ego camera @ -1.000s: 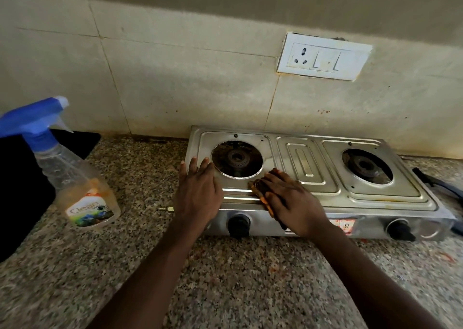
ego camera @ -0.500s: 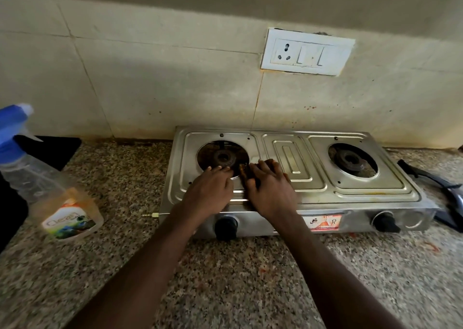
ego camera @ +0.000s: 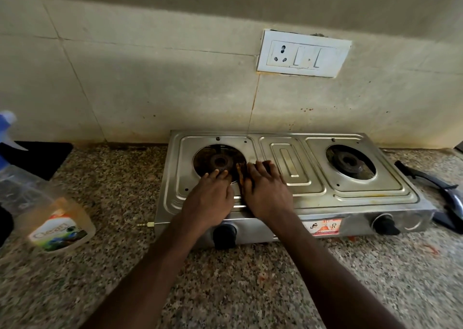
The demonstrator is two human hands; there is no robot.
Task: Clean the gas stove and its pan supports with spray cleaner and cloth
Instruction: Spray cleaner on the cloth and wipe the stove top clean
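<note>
Speckled granite is seen as the tabletop (ego camera: 120,183) under a tiled wall; at far left a spray bottle (ego camera: 57,218) is stood, blurred; the gas stove (ego camera: 350,198) is set against the wall; the left hand (ego camera: 210,201) is laid flat at the left burner's (ego camera: 220,162) near rim, grip released; a sliver of cloth (ego camera: 241,172) is pressed under the right hand (ego camera: 265,193), fingers straight, grip released; a dark curved object (ego camera: 448,196) is laid just beside the stove's right end.
</note>
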